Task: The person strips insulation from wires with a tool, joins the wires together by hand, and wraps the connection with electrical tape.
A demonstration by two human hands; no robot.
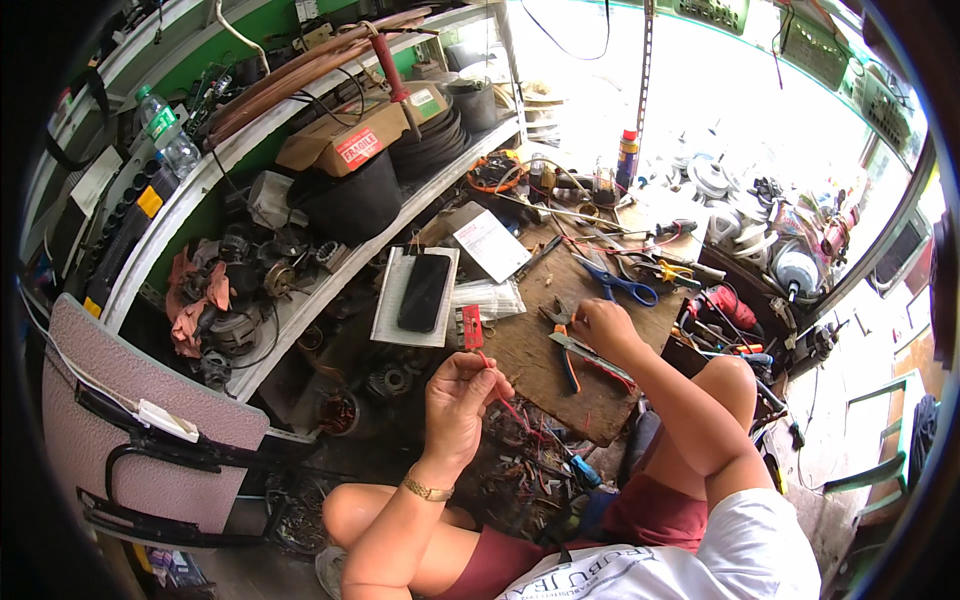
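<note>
My left hand [461,395] is raised in front of the bench, its thumb and fingers pinched on a thin red wire [513,411]. Just above those fingertips stands a small flat red piece [469,327]; whether it joins the wire I cannot tell. Over the wooden board [520,351], my right hand [606,329] has its fingers curled closed, and what they hold, if anything, is hidden. Beside it lie pliers with orange-and-black handles [571,373] and a grey tool with red handles [592,358]. Blue-handled scissors [634,290] rest farther back.
Left of the board, a black phone [424,292] lies on a white pad [391,300]. A metal shelf [300,310] with motor parts and boxes runs along the left. Tools and a red power tool [727,310] crowd the right. Wire scraps [530,460] litter the floor below.
</note>
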